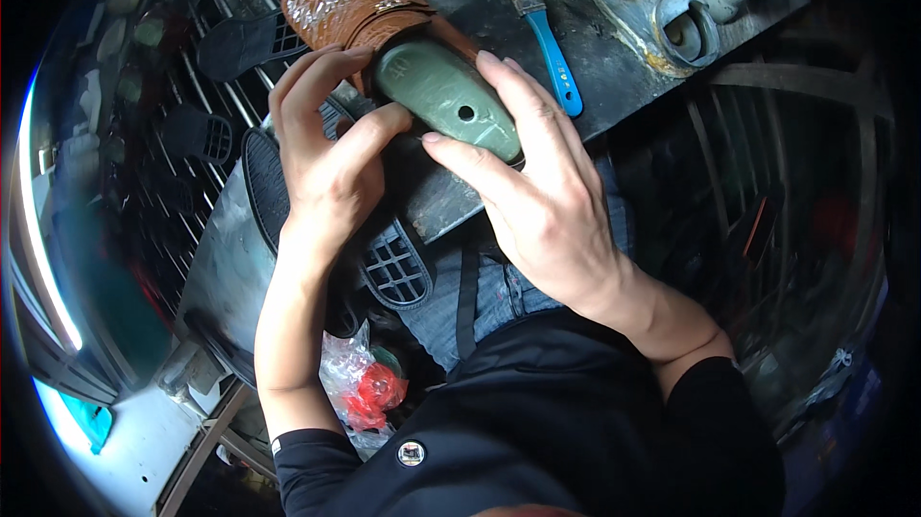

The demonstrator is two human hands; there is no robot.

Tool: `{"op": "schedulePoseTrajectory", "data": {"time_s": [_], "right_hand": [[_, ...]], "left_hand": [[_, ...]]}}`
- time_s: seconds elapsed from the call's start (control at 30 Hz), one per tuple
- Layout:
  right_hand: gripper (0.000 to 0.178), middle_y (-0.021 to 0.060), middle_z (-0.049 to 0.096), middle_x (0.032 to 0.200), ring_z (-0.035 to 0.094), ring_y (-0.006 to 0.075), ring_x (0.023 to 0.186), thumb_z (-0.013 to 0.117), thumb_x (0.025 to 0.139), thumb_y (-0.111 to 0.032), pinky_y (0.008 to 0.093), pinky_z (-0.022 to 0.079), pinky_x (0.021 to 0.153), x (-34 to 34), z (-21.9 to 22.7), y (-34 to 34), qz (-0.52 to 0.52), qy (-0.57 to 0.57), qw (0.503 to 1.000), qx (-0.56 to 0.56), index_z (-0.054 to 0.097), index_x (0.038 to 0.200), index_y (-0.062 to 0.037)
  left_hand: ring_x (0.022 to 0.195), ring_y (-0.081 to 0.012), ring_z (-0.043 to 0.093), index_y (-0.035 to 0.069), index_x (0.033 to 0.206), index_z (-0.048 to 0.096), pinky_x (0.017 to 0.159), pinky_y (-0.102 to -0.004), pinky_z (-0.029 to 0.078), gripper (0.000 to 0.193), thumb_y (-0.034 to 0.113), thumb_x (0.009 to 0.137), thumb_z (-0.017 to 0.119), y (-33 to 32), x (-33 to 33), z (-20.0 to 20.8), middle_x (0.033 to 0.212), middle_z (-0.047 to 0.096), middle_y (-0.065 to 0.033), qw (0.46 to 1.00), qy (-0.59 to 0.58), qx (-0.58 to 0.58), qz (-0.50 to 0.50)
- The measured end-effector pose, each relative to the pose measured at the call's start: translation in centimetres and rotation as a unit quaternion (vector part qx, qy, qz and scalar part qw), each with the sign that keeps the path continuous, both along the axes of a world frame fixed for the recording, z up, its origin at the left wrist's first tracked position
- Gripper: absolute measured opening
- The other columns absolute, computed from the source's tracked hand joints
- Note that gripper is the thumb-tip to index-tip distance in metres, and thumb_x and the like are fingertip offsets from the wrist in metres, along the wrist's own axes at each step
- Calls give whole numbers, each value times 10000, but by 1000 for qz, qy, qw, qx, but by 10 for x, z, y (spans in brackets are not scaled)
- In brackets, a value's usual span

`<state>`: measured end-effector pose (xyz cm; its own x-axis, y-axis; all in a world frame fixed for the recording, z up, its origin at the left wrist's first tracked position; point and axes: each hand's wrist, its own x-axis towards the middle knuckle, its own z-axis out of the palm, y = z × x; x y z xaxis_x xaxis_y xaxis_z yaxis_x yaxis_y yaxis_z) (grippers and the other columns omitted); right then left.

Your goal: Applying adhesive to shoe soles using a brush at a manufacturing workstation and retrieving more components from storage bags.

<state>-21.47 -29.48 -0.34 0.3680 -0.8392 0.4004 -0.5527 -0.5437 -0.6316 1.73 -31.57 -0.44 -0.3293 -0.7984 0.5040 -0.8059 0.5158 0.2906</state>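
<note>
A brown leather shoe [355, 4] with a textured, glossy toe sits over the metal worktop, its toe toward the far left. Inside its opening is a green shoe last [441, 95] with a dark round hole near the heel end. My left hand [331, 152] has fingers bent around the shoe's left side, the thumb beside the last. My right hand [552, 191] grips the heel end, thumb on the near side and fingers along the right side. The shoe's underside is hidden.
A blue-handled brush [549, 57] lies on the worktop [614, 95], right of the shoe. Beyond it stands a stained container with a round spout [686, 33]. Black shoe soles [395, 266] lie at the left, several on a metal rack [197, 133]. Clear and red plastic [369, 387] is below.
</note>
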Motion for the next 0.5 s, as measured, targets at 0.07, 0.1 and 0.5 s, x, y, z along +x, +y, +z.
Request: {"op": "schedulePoseTrajectory", "data": {"time_s": [0.07,0.1,0.5], "right_hand": [[327,281,508,1578,579,489,1403,763,870,-39,522,578,1113,1,1,0,-3,-11,1000,1,817,1189,-85],[341,274,540,1558,600,480,1379,761,867,-19,520,564,1123,3,4,2,-10,-29,999,18,826,1190,-101],[243,252,513,1584,574,480,1404,762,915,-108,526,574,1110,1,6,2,-13,-34,999,39,837,1145,-88]], "left_hand": [[1333,-375,597,180,878,783,1092,-477,489,272,-27,709,730,0,1,-3,1361,658,-108,1000,5,-16,8],[1311,-380,613,171,863,777,1085,-476,495,257,-35,721,717,2,2,-4,1349,660,-119,1000,4,-19,10],[1391,-398,578,166,953,821,1069,-481,644,430,-192,834,615,8,8,7,1407,565,-175,998,13,57,-26]]}}
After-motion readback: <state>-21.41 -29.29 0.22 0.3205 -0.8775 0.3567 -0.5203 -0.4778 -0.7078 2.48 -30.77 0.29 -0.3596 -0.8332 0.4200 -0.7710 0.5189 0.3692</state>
